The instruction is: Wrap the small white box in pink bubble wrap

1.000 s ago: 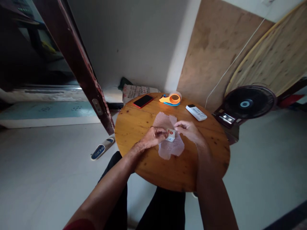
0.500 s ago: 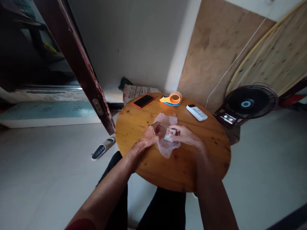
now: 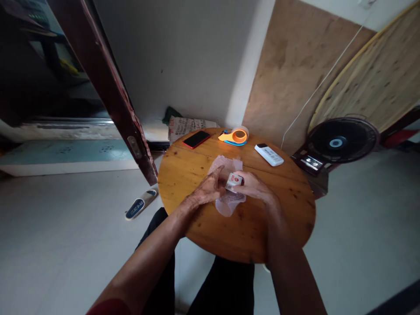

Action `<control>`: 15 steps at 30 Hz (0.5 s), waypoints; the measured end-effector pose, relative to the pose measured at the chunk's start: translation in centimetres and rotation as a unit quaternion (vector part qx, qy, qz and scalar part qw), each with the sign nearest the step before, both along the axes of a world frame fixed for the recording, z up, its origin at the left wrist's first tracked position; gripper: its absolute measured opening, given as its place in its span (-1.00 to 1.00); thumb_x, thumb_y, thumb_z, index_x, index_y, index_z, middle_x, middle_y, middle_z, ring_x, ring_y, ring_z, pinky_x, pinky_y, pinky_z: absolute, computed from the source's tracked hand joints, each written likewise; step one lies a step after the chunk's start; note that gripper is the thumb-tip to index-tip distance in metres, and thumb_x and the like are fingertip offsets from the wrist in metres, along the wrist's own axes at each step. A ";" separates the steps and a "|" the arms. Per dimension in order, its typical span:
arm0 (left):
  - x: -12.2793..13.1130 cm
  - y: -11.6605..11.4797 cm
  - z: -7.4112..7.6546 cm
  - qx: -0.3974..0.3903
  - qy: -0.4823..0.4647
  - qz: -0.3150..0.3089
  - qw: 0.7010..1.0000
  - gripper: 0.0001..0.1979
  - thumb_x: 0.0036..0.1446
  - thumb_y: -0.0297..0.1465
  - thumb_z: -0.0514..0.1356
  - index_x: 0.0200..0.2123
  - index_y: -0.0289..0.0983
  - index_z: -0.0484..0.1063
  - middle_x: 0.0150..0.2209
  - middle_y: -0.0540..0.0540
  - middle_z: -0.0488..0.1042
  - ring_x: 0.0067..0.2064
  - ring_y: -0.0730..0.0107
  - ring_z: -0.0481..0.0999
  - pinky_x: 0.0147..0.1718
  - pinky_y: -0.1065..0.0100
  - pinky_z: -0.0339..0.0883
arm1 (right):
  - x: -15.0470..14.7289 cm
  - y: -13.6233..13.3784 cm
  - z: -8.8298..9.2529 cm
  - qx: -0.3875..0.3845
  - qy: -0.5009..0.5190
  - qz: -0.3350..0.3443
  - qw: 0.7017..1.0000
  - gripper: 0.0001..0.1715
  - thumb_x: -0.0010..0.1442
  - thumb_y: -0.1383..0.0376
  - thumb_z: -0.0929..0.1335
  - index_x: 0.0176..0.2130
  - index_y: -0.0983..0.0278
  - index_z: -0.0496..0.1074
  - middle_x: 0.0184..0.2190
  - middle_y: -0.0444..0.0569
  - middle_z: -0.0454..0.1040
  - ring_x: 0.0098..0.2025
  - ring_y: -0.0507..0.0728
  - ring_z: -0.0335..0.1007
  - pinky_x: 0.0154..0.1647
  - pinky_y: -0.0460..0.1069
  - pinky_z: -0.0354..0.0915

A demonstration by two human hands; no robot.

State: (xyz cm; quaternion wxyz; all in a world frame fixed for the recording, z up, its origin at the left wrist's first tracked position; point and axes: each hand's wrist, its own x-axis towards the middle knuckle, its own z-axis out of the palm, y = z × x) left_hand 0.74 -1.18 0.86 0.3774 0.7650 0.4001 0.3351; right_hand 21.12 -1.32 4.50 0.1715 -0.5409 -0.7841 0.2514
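Looking at this, you're pinching the small box [image 3: 234,180] in your right hand [image 3: 254,186], fingers curled around its right end. The box is sitting tipped up on the bubble wrap sheet [image 3: 227,204] near the middle of the round wooden table [image 3: 193,168]. Your left hand [image 3: 210,189] isn't closing on anything as far as I can see. It's lying fairly flat with the fingers stretched out, pressing against the wrap just beside the box, though I can't tell if the thumb underneath is catching an edge. My worry is that the wrap is looking springy and loosely bunched, so if that flat hand is easing off, it's probably popping back open and sliding out from under the box. You're only gripping the box by one end, too, so it could be twisting out of your fingers and skidding across the smooth wood. The lighting is pretty dim where you're working, so you may be losing track of where the clear wrap's edge is lying. The tape dispenser [image 3: 236,136] is sitting well apart at the far rim, next to the phone [image 3: 196,138] and the remote [image 3: 269,154], so reaching for it is likely costing you one of the hands holding things down.
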 end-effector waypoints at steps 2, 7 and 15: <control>0.0 -0.1 0.3 -0.005 0.011 0.000 1.000 -0.19 -0.02 -0.51 0.19 0.32 -0.30 0.01 -0.13 -0.13 0.56 -0.15 0.23 0.54 -0.10 0.20 0.45 | 0.2 0.1 0.1 0.000 0.038 -0.023 0.999 -0.69 0.00 0.18 0.42 -0.22 0.25 0.46 -0.44 -0.16 0.47 -0.42 0.06 0.34 -0.46 -0.08 0.19; -0.1 -0.1 0.2 0.038 0.002 -0.036 0.999 -0.26 0.00 -0.51 0.17 0.28 -0.28 0.06 -0.09 -0.09 0.54 -0.07 0.24 0.51 -0.01 0.20 0.40 | 0.9 0.6 0.0 0.019 0.145 -0.090 0.985 -0.59 0.02 0.18 0.43 -0.12 0.26 0.46 -0.35 -0.13 0.52 -0.35 0.08 0.40 -0.36 -0.06 0.29; 0.0 -0.1 -0.2 0.079 0.069 -0.004 0.994 -0.26 -0.03 -0.51 0.18 0.27 -0.30 0.13 0.00 -0.18 0.48 0.00 0.14 0.46 0.03 0.16 0.36 | 1.3 1.1 -0.5 0.035 0.233 -0.113 0.965 -0.57 0.02 0.21 0.42 -0.09 0.26 0.45 -0.23 -0.05 0.56 -0.26 0.11 0.46 -0.22 -0.01 0.35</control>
